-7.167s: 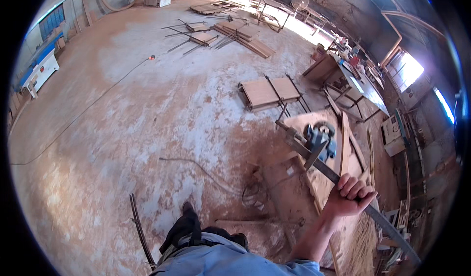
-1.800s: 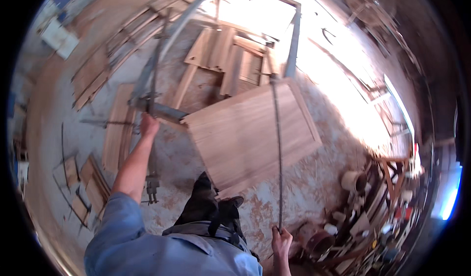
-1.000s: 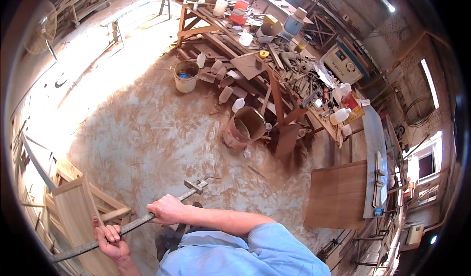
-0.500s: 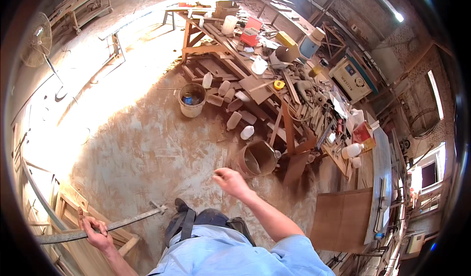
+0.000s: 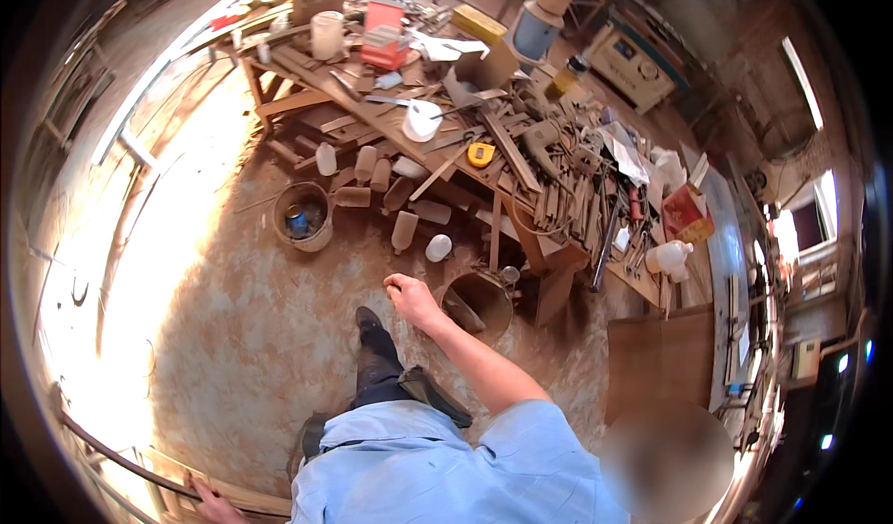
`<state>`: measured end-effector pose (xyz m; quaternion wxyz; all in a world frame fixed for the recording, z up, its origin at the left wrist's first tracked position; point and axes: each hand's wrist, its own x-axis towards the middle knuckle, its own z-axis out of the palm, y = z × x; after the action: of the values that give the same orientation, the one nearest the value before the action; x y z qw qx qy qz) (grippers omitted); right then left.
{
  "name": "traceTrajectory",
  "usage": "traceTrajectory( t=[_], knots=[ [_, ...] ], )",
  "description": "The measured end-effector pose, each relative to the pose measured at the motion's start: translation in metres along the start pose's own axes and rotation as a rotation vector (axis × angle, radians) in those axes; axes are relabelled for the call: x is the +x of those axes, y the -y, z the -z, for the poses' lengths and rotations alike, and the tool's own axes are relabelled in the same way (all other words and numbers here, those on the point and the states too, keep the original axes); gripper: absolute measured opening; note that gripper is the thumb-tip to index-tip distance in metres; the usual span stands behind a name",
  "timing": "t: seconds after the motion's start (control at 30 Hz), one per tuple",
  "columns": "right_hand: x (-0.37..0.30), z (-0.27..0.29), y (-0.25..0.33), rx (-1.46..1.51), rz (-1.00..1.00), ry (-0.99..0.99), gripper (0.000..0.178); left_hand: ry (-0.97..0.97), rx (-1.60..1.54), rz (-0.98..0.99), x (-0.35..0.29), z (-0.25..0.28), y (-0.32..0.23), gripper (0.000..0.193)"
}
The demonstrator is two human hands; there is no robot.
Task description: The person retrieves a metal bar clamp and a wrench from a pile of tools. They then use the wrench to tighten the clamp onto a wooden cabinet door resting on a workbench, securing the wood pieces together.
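Note:
At the lower left edge, my left hand (image 5: 216,503) is closed around a long, thin metal bar clamp (image 5: 126,461); the hand is small, partly cut off and its fingers show only in part. My right hand (image 5: 411,301) hangs over the floor with its fingers curled in, and nothing shows in them. Just right of that hand stands an open brown bucket (image 5: 493,312) with a flat piece inside. Below it one of my legs is stretched forward, its dark shoe (image 5: 368,319) on the dusty floor.
Ahead, a wooden workbench (image 5: 293,103) carries wood offcuts (image 5: 549,198), a yellow tape measure (image 5: 481,154), a white jug (image 5: 421,121) and a red can (image 5: 383,35). Dusty bottles (image 5: 404,231) and a second bucket (image 5: 303,237) lie before it. A brown panel (image 5: 656,366) stands right.
The workbench and buckets have come closer and shifted left in view. My left hand has dropped toward the lower edge with the bar clamp; my right hand stays curled, slightly farther forward.

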<state>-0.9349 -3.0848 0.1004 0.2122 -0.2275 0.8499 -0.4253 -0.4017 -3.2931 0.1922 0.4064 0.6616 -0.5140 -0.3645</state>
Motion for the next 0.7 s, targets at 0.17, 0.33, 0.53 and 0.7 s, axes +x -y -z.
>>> traceTrajectory(
  t=[0.17,0.33,0.53,0.7],
  knots=[
    [0.043,0.054,-0.053,0.026,-0.147,-0.187,0.023,0.147,0.098,0.057,0.012,-0.092,-0.024,0.030],
    [0.047,0.115,-0.110,-0.049,-0.379,-0.342,0.026,0.294,0.132,0.152,0.029,-0.167,-0.033,0.027],
    [-0.003,0.139,-0.169,0.092,-0.532,-0.512,0.027,0.481,0.104,0.217,0.043,-0.226,-0.040,0.021],
    [-0.040,0.146,-0.166,0.186,-0.639,-0.575,0.029,0.545,0.140,0.247,0.042,-0.251,-0.037,0.017]
  ],
)
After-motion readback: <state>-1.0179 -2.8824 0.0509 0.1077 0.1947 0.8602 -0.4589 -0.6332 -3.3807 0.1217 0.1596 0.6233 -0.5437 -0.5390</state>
